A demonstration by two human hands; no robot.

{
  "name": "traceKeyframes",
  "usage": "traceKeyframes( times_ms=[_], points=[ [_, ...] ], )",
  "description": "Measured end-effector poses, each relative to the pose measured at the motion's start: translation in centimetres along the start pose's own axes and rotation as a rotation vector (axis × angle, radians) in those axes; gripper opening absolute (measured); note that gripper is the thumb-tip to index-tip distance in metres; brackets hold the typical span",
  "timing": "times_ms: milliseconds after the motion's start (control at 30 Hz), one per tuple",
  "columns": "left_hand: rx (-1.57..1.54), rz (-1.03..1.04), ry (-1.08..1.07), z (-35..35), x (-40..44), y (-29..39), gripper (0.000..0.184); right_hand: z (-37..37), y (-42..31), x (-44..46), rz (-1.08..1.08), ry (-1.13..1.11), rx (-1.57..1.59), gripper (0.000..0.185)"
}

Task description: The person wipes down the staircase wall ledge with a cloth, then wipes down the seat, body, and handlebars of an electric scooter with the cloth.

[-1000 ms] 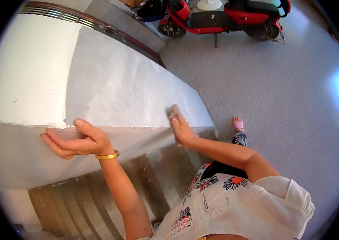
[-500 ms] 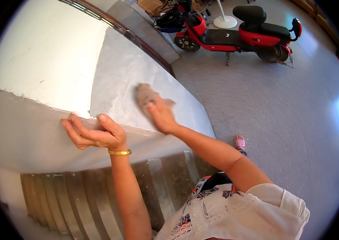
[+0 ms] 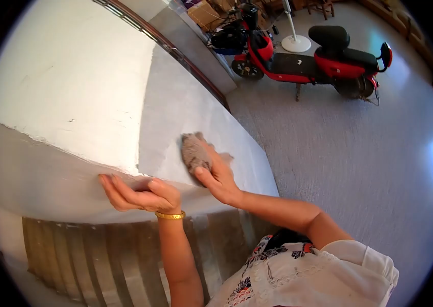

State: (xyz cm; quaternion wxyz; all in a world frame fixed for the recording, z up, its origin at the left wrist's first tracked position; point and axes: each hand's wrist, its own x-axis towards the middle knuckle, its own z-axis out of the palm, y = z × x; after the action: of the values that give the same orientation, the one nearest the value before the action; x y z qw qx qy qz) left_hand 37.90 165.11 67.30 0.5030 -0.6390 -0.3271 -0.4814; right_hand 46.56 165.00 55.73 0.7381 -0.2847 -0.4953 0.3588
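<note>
The pale ledge (image 3: 83, 92) was in two tones, bright white on the left and smooth grey on the right, with a straight seam running from its far edge to its near edge. The near edge looked rough and chipped along the white part, and a dark slatted strip (image 3: 124, 15) bordered the far edge. A crumpled brown-grey cloth (image 3: 195, 151) lay on the grey part, right of the seam and close to the near edge. The right hand (image 3: 221, 176) had its grip closed on the cloth, the thumb at the cloth's near side. The left hand (image 3: 142, 197), a gold bracelet (image 3: 170, 216) at its wrist, was at the near edge just left of the seam's end, its grip open and the fingers loosely curled in a cup. Below the near edge were brown steps (image 3: 119, 256) with paler bands. Past the ledge's right edge spread a grey floor (image 3: 329, 143), where a red and black scooter (image 3: 298, 66) stood in front of a white round base (image 3: 296, 44) with a pole. Cardboard boxes (image 3: 203, 15) were piled beyond the scooter's front end.
</note>
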Motion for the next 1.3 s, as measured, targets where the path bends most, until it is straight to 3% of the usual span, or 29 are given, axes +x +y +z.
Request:
traceKeyframes(
  times_ms=[133, 433, 500, 700, 833, 900, 1067, 1133, 1300],
  points=[
    [-0.035, 0.019, -0.017, -0.1, -0.2, 0.1, 0.051, 0.6, 1.0, 7.4, -0.169, -0.062, -0.028, 0.056],
    [-0.034, 0.031, -0.002, -0.7, -0.7, -0.4, 0.052, 1.1, 7.9, 22.0, 0.029, -0.007, -0.017, 0.055],
    [-0.052, 0.012, -0.007, -0.7, -0.7, -0.3, 0.052, 1.8, 9.6, 25.0, 0.094, 0.132, -0.120, 0.055],
    [-0.056, -0.065, 0.130, -0.5, -1.4, 0.1, 0.055, 2.3, 9.7, 28.8, 0.188, 0.084, 0.072, 0.053],
    [-0.089, -0.055, 0.132, -0.8, -0.7, 0.1, 0.056, 1.7, 5.5, 24.0, -0.027, 0.067, -0.035, 0.046],
    [-0.094, -0.055, 0.138, -0.8, -1.0, -0.3, 0.056, 1.6, 4.2, 20.9, 0.025, -0.053, -0.029, 0.048],
    [-0.148, -0.046, 0.104, -1.1, -1.1, -0.8, 0.057, 0.6, -0.7, 9.9, -0.408, -0.202, -0.053, 0.053],
    [-0.154, -0.083, 0.083, -1.2, -1.2, -0.9, 0.058, -0.5, -1.8, 5.7, -0.427, -0.410, -0.156, 0.056],
    [-0.155, -0.140, 0.076, -1.6, -1.2, -0.3, 0.058, -1.1, -0.6, 3.8, -0.556, -0.484, -0.091, 0.061]
  ],
)
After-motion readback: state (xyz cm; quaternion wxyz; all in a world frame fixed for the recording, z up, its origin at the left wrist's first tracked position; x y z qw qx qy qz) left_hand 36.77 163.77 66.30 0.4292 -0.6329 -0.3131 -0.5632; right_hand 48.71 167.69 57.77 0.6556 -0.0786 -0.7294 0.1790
